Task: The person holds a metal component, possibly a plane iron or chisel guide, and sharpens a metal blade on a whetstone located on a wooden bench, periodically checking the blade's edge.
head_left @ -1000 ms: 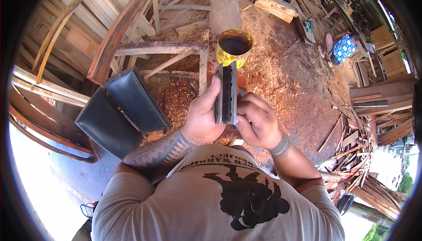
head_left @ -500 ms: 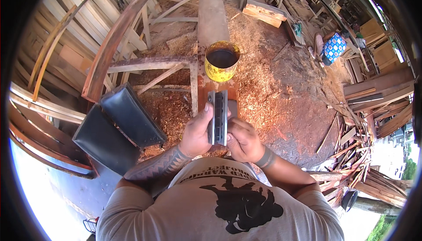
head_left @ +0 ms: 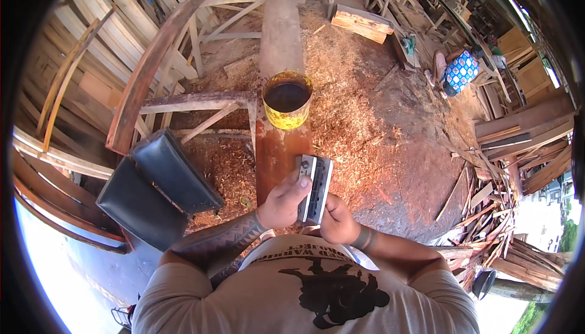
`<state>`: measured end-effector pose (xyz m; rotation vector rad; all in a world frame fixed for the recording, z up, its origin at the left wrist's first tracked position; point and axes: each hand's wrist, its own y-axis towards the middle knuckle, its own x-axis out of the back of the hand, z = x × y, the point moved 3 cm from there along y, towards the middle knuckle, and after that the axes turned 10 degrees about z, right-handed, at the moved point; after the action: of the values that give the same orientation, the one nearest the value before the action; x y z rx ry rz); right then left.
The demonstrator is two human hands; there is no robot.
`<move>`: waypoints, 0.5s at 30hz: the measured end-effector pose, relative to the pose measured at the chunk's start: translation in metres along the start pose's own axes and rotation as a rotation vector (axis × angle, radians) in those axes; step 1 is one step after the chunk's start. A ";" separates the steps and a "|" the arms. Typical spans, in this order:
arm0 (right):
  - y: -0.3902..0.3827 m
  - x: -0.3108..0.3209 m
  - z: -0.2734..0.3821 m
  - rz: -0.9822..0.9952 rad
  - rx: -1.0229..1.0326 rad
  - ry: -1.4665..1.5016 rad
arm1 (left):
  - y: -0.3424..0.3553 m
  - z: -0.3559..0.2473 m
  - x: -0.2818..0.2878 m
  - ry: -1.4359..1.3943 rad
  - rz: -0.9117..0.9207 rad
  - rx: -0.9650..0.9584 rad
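A narrow metal block [head_left: 317, 188] with pale edges and a dark slotted middle is held over a reddish-brown plank [head_left: 271, 160], near my body and slightly tilted. My left hand [head_left: 283, 203] grips its left side, thumb lying across the upper left face. My right hand [head_left: 338, 221] has its fingers curled round the lower right side, partly hidden behind the block. A yellow stained pot [head_left: 287, 114] of dark liquid stands on the plank beyond the block.
Black padded panels [head_left: 143, 200] lie at the left, by timber frames [head_left: 198, 102] and stacked boards. Wood shavings cover the ground. At upper right a co-worker [head_left: 460, 75] in blue patterned cloth bends low. Offcuts [head_left: 487, 212] are heaped at right.
My hands have drawn the metal block down toward my body, away from the pot, and turned it slightly askew. The whole view has shifted, so the pot sits lower and further left in the picture.
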<state>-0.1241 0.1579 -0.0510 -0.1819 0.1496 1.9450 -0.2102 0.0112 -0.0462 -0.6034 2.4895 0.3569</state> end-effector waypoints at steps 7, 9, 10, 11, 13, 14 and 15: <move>0.035 0.068 -0.005 0.313 0.041 0.772 | 0.050 -0.037 -0.007 0.911 -0.120 -0.260; 0.052 0.068 -0.005 0.486 0.103 0.905 | 0.053 -0.060 -0.006 1.112 -0.175 -0.202; 0.061 0.065 0.006 0.434 0.097 0.906 | 0.053 -0.068 -0.004 1.093 -0.181 -0.186; 0.067 0.066 0.006 0.476 0.080 0.915 | 0.052 -0.074 -0.003 1.074 -0.189 -0.171; 0.081 0.070 0.013 0.584 0.049 1.001 | 0.052 -0.081 0.009 1.286 -0.240 -0.198; 0.088 0.070 0.018 0.592 0.014 0.989 | 0.044 -0.083 0.019 1.230 -0.383 -0.200; 0.095 0.077 0.027 0.616 -0.018 0.963 | 0.038 -0.083 0.026 1.155 -0.505 -0.207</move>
<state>-0.2423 0.1981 -0.0382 -1.1939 0.9029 2.2964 -0.2856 0.0050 0.0110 -1.9001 3.1598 0.0404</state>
